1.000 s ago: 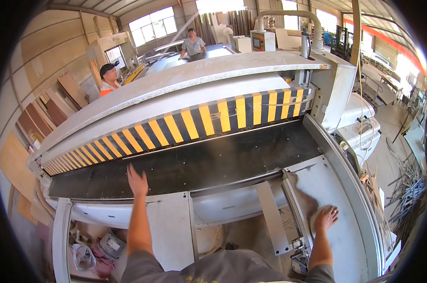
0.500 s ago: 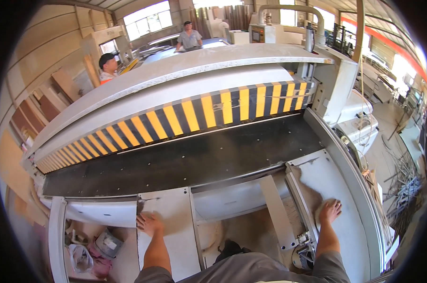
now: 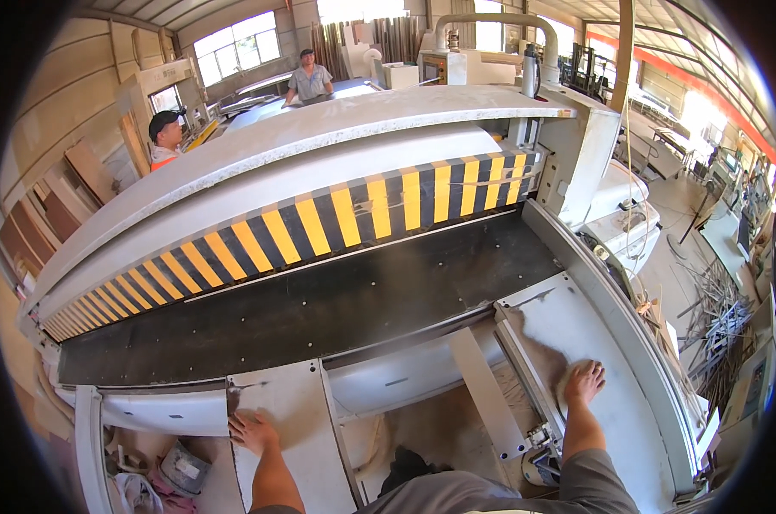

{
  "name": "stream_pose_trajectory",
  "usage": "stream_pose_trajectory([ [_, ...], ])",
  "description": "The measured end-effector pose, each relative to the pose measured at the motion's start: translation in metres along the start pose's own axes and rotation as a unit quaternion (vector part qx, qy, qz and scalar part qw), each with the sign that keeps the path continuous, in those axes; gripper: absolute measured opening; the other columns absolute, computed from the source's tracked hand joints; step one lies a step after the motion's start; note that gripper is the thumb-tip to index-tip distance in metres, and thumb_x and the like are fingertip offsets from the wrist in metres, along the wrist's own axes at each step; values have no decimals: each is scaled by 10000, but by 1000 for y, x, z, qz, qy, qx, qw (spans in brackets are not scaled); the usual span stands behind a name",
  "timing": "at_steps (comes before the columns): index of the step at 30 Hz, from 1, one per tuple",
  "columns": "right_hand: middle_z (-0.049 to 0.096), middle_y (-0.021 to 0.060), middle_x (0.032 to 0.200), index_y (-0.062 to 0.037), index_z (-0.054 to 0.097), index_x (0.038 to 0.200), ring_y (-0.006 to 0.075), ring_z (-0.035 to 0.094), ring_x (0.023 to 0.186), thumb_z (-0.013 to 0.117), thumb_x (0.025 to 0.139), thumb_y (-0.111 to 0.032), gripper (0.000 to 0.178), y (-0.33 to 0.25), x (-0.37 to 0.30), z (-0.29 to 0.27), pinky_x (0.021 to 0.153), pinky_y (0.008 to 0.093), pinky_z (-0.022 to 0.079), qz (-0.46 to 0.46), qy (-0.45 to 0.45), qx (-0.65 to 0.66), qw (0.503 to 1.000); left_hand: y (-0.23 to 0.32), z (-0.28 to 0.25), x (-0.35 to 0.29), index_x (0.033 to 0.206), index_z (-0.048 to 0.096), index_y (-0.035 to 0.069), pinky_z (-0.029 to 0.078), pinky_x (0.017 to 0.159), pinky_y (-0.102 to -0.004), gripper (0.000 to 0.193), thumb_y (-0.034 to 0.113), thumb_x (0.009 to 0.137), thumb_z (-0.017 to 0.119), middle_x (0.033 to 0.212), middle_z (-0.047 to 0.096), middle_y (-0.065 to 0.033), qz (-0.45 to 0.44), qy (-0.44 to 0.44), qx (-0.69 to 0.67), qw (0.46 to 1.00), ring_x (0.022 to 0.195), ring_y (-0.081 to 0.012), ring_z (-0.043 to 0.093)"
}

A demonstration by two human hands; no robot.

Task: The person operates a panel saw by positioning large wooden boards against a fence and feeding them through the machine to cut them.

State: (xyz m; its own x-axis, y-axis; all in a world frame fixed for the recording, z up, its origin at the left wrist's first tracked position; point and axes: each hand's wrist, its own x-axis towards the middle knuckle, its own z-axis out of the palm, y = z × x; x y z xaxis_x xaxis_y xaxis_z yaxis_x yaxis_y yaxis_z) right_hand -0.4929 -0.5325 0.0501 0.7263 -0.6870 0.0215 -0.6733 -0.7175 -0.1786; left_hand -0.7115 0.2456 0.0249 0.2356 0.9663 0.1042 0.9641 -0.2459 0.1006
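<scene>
I lean over a big grey machine with a black feed bed [image 3: 319, 308] and a yellow-and-black striped guard [image 3: 319, 227] across its front. My left hand [image 3: 253, 431] lies flat on a narrow grey metal panel [image 3: 289, 411] at the machine's near edge, fingers spread, holding nothing. My right hand [image 3: 583, 383] rests palm down on a dusty grey side plate [image 3: 611, 428] at the right, also holding nothing. Both forearms come up from the lower edge.
Two other people stand beyond the machine: one in a cap [image 3: 164, 137] at the far left, one [image 3: 309, 81] at the back. Wooden boards [image 3: 54, 206] lean at the left. Bags and scraps [image 3: 161, 475] lie below. Metal offcuts [image 3: 713, 308] lie on the floor, right.
My left hand has drawn back from the black bed onto the near grey panel. My right hand has stayed on the side plate. My view has shifted slightly lower.
</scene>
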Motion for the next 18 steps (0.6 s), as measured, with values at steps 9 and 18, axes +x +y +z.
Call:
stream_pose_trajectory([
  [9, 358, 126, 1693, -91, 417, 1598, 319, 236, 1600, 509, 1054, -405, 635, 2, 1, 5, 1298, 522, 175, 4, 6, -5, 1000, 0, 1, -1, 1627, 378, 96, 154, 1293, -586, 703, 493, 1051, 451, 1724, 303, -136, 5, 8, -8, 1000, 1607, -323, 227],
  [18, 356, 126, 1695, -92, 425, 1594, 314, 234, 1603, 510, 1054, -404, 629, 4, 2, 6, 1302, 518, 169, 2, 9, 1, 1000, 2, -3, 0, 1625, 381, 88, 155, 1289, -589, 708, 493, 1048, 455, 1726, 309, -123, -4, -3, -6, 1000, 1610, -309, 222],
])
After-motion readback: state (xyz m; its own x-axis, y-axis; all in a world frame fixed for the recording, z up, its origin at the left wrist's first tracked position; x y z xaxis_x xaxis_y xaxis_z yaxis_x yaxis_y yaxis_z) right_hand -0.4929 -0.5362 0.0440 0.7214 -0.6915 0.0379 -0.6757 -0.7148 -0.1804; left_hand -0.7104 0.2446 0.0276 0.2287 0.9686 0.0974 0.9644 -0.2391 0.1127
